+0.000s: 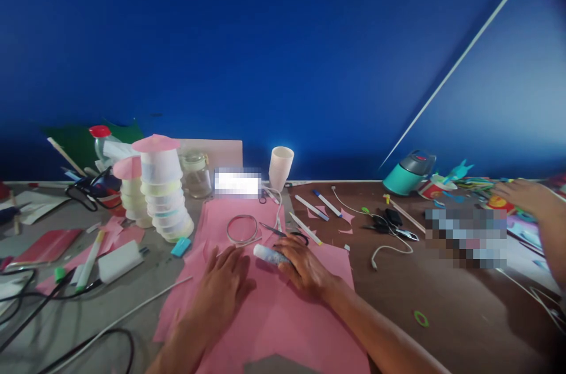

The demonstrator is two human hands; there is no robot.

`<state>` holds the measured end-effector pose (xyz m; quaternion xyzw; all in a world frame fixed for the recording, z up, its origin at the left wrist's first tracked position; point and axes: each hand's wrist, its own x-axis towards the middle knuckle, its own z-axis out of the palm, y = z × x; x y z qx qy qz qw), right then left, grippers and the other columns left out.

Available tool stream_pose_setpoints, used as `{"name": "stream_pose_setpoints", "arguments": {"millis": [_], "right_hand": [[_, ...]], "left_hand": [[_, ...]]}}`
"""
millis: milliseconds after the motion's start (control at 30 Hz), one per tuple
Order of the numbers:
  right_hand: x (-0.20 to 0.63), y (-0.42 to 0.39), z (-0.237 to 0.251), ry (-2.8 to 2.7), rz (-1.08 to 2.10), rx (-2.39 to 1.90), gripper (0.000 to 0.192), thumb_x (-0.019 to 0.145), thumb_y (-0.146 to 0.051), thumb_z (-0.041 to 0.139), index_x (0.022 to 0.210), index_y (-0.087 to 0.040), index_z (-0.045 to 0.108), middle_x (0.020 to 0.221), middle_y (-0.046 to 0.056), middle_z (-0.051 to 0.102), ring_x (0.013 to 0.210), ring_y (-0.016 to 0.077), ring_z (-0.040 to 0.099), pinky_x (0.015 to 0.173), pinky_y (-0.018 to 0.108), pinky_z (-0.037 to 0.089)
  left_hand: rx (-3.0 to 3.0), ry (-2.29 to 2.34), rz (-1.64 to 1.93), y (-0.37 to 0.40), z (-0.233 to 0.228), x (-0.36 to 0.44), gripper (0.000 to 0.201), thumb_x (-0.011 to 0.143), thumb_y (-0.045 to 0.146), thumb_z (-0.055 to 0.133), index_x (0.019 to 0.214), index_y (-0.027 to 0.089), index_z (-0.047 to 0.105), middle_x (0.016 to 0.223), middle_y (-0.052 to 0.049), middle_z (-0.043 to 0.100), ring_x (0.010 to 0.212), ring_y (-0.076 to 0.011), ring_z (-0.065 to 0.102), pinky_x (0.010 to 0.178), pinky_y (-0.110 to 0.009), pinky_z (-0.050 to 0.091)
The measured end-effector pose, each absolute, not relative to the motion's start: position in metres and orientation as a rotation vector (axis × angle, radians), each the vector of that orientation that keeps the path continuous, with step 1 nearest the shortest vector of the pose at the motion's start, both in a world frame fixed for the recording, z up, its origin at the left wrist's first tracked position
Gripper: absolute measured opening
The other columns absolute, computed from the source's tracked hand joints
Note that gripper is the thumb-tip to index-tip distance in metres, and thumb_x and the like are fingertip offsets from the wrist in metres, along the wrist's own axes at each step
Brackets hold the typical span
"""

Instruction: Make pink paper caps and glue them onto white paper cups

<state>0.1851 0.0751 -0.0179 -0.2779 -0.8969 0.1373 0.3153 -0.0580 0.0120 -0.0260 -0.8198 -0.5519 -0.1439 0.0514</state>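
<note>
Left hand [223, 285] lies flat, fingers spread and empty, pinning the pink paper sheet [283, 327]. Wire ring [242, 227] sits just beyond its fingertips. Right hand [305, 268] curls narrowly around a white glue tube [269, 253], nozzle end pointing toward the left fingers. Scissors [283, 233] lie just past the right knuckles. Judgement: keep the left palm pressing the sheet taut and the tube low on the paper.
</note>
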Motion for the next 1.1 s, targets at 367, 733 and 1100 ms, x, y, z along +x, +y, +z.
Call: {"name": "stream_pose_setpoints", "arguments": {"millis": [367,733,1100], "right_hand": [[0.204,0.091,-0.027,-2.193,0.132,-1.014,0.021,0.099,-0.028,0.041,0.099,-0.021,0.061,0.086,0.009,0.069,0.084,0.0263,0.062,0.084,0.045,0.051],[0.213,0.107,-0.048,-1.710,0.363,-1.277,0.040,0.098,-0.043,0.043,0.128,-0.019,0.055,0.115,0.013,0.070,0.101,0.0252,0.069,0.084,0.036,0.056],[0.214,0.111,-0.054,-1.844,0.142,-1.391,0.022,0.087,-0.032,0.052,0.101,-0.019,0.063,0.089,0.011,0.070,0.087,0.0304,0.066,0.078,0.042,0.053]], "left_hand": [[-2.326,-1.798,-0.456,0.014,-0.019,-0.059,0.021,0.094,0.030,0.059,0.110,0.018,0.065,0.125,-0.010,0.066,0.114,-0.0308,0.059,0.111,-0.055,0.034],[-2.281,-1.839,-0.441,0.014,-0.019,-0.061,0.017,0.095,0.027,0.055,0.104,0.019,0.067,0.119,-0.011,0.066,0.107,-0.0284,0.060,0.113,-0.057,0.032],[-2.279,-1.911,-0.473,0.011,-0.016,-0.058,0.016,0.093,0.024,0.058,0.106,0.018,0.065,0.118,-0.011,0.065,0.116,-0.0304,0.056,0.115,-0.060,0.030]]}}
